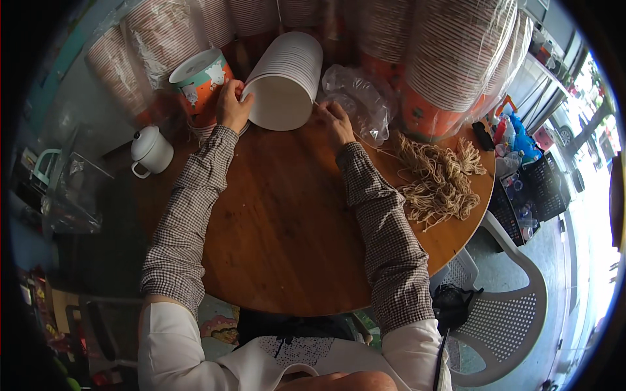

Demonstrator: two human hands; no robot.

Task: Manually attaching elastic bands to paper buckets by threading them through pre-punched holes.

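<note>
A nested stack of white paper buckets (287,72) lies on its side on the round wooden table, its open mouth towards me. At the left edge of that mouth is my left hand (233,105), thumb and fingers closed together; what they pinch is too small to tell. On the other side my right hand (335,122) pinches a thin string (375,148) close to the rim. The string trails right towards a tangled heap of beige string (443,179). Left of my left hand stands an orange and green printed bucket (201,85).
Tall plastic-wrapped bucket stacks (456,58) line the far side of the table. Crumpled clear plastic (360,98) lies right of the white stack. A white lidded enamel mug (151,153) is at the left. A grey plastic chair (502,319) and black crates (544,186) stand at the right.
</note>
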